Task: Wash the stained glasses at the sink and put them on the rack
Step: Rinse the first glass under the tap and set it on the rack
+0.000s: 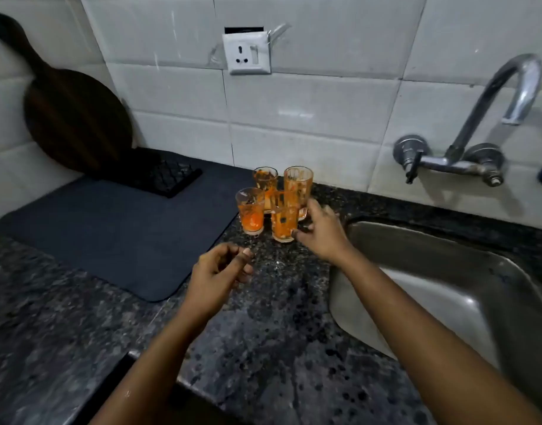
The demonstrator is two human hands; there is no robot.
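Wall (309,96): white rectangular tiles w/ dark grout; streaked, glossy. Counter (279,348): dark speckled granite, wet patches near centre; front edge runs along bottom left.

Sink (447,289): stainless steel basin set into counter, right side. Drying mat (110,234): dark, flat, on counter left of centre. Chopping board (70,115): round, dark wood w/ handle up, leaning on wall at back left. Tap (493,118): chrome swan-neck, wall-mounted above sink, two valves at base. Rack (171,179): small black grid, lying on mat's rear corner, just in front of board. Power socket (246,53): white, mid-wall, approx. above glasses.

Stained glasses (276,200): four small tumblers, orange-smeared, upright, grouped tight on counter betw. mat and sink, close to wall.

Right hand (322,231): reaching to front-right glass (283,222); fingers open and spread, fingertips at glass's side; contact can't be confirmed, no closed grip. Left hand (217,271): above counter, just in front of glasses, fingers loosely curled, holding nothing.
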